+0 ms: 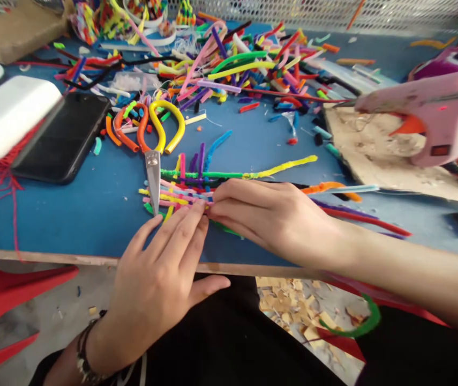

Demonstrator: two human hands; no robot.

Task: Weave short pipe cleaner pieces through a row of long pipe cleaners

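A woven patch of coloured pipe cleaners [176,195] lies near the front edge of the blue table, its long loose ends spreading to the right. My left hand [164,273] rests palm down with spread fingers, the fingertips on the patch's lower edge. Bent over the right part of the patch is my right hand [280,217], its fingers pressed together at the strands; what they pinch is hidden. Scissors [154,171] with orange and yellow handles lie across the left of the patch, blades toward me and their tip by my left fingertips.
A black phone [64,136] and a white case [14,115] lie at the left. Pipe cleaner pieces [248,67] are heaped at the back. A pink glue gun [425,112] sits over cardboard [381,155] at the right.
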